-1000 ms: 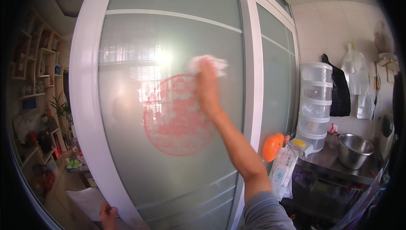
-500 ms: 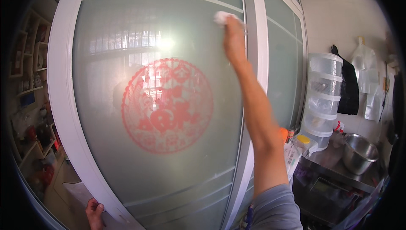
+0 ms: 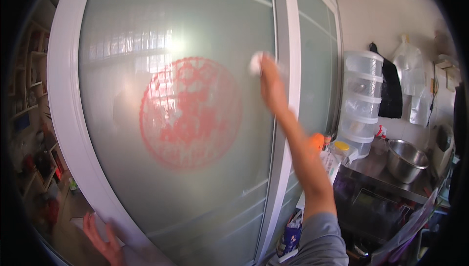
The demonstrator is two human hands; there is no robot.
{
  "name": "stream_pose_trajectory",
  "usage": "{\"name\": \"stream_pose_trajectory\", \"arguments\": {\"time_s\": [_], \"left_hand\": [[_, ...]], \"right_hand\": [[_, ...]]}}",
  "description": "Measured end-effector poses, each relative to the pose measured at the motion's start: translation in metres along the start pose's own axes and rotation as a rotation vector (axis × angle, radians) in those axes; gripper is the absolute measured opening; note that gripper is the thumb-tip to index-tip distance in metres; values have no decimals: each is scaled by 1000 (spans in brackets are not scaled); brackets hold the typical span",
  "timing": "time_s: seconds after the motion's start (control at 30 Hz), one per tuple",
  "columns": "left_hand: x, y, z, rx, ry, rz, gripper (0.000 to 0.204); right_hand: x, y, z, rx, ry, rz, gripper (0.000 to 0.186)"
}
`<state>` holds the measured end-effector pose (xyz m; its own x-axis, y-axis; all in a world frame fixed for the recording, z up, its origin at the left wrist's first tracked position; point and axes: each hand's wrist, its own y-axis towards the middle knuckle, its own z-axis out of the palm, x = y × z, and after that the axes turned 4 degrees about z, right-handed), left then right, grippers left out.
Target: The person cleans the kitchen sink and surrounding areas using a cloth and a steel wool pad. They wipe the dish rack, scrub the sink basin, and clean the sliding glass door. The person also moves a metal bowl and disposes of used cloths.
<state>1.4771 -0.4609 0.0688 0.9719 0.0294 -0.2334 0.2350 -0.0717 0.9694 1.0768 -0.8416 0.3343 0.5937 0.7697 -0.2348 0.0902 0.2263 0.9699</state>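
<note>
A frosted glass sliding door in a white frame fills the middle, with a round red paper-cut decoration on its pane. My right hand, smeared by motion, presses a white cloth to the glass at the pane's right side, close to the frame. The cloth is bunched in its fingers and may be a wad of tissue. At the lower left my left hand rests against the door's white frame edge, fingers spread and holding nothing.
Right of the door stand stacked clear plastic drawers and a steel bowl on a metal counter. A black garment and clear plastic bags hang on the wall. Wooden shelves with household items line the left.
My right hand has moved down the glass with the white cloth. My left hand has loosened from a grip on the frame edge and spread its fingers. The view has shifted slightly.
</note>
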Motion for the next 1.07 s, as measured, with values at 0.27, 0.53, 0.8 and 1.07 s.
{"name": "stream_pose_trajectory", "arguments": {"time_s": [0.27, 0.53, 0.8, 1.07], "left_hand": [[-44, 35, 46, 236, 281, 479, 38], [-19, 25, 59, 155, 288, 538, 38], [-25, 27, 61, 144, 277, 540, 40], [-16, 24, 57, 135, 289, 547, 43]], "right_hand": [[6, -51, 12, -94, 46, 212, 44], [86, -269, -30, 205, 19, 303, 43], [58, -56, 17, -149, 108, 275, 41], [215, -314, -1, 626, 192, 490, 48]]}}
